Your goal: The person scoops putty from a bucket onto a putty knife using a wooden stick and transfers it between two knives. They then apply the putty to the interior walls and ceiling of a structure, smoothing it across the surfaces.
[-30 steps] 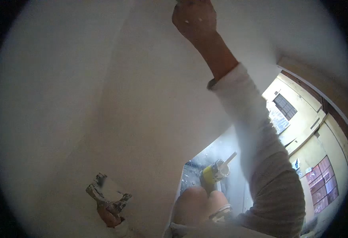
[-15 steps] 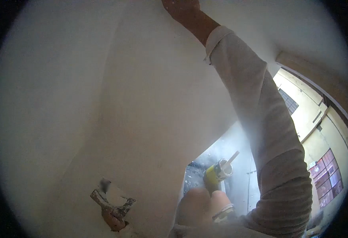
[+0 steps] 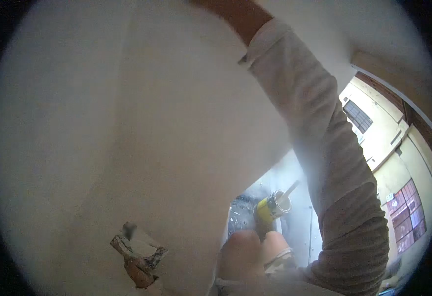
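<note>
My right arm, in a pale rolled sleeve [image 3: 319,118], reaches up across the wall [image 3: 176,123]. Only the wrist and the blurred base of my right hand [image 3: 225,12] show at the top edge, close to the wall. Its fingers lie outside the picture, so whether it holds anything is hidden. My left hand is nowhere in view. Below, near my knees [image 3: 248,251], stands an open paint can [image 3: 270,208] with a yellow label, a pale flat stick or handle [image 3: 291,188] leaning out of it.
A ragged hole [image 3: 139,256] in the wall at lower left exposes reddish-brown material. Specks dot the dark floor [image 3: 240,212] beside the can. On the right an opening shows a yellowish building [image 3: 386,148] with barred windows [image 3: 407,214].
My right hand has gone farther up, mostly past the top edge, and the forearm has shifted slightly left and up. The view has also moved a little; the can stays in place.
</note>
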`<state>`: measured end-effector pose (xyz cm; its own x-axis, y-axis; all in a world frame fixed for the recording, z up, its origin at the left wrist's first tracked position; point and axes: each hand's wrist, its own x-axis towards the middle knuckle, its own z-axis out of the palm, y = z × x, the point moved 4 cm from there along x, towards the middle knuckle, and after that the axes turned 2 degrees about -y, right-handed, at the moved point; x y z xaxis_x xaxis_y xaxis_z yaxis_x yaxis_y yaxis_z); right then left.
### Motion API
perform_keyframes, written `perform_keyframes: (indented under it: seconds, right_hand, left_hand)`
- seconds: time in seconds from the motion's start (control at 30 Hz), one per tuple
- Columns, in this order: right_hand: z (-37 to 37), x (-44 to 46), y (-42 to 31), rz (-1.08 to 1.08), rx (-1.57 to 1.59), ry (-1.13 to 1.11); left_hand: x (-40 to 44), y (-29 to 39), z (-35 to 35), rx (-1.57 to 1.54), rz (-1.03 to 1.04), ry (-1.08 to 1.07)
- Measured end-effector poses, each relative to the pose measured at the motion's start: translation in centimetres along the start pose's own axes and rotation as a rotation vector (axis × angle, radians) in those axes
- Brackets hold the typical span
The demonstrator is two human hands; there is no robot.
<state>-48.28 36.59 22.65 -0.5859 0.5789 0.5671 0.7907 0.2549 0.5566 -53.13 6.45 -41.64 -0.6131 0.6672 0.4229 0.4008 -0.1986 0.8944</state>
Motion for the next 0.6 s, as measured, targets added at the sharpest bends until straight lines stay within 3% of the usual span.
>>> perform_keyframes:
  seconds: [0.17,0.23,0.33,0.4,0.47,0.53,0.57,0.6]
  right_hand:
    - [-0.3,-4.7,-2.6,-0.077,-0.031,-0.230]
    - [-0.7,-3.9,0.5,0.123,0.075,-0.128]
    - [-1.1,-3.2,3.0,0.120,-0.174,0.071]
    - [1.5,-0.3,5.5,0.143,-0.160,0.099]
    - [3.1,0.2,5.9,0.152,-0.136,0.133]
    - [2.9,-2.1,4.9,0.040,-0.182,0.548]
    - [2.8,-2.3,4.7,0.034,-0.176,0.546]
    - [2.4,-2.2,4.4,-0.043,0.027,0.505]
  left_hand:
    - [0.9,0.7,0.0,-0.050,0.023,0.008]
    - [1.9,2.3,0.0,-0.053,0.069,0.002]
    - [4.2,8.2,-0.2,-0.059,0.251,0.002]
    - [5.4,11.7,-0.4,-0.082,0.353,-0.005]
    - [4.3,9.5,0.2,0.025,0.299,0.006]
    - [3.0,5.9,0.2,0.026,0.199,0.016]
    - [2.4,4.2,0.2,0.004,0.142,0.024]
    - [2.1,3.5,0.1,-0.018,0.101,0.033]
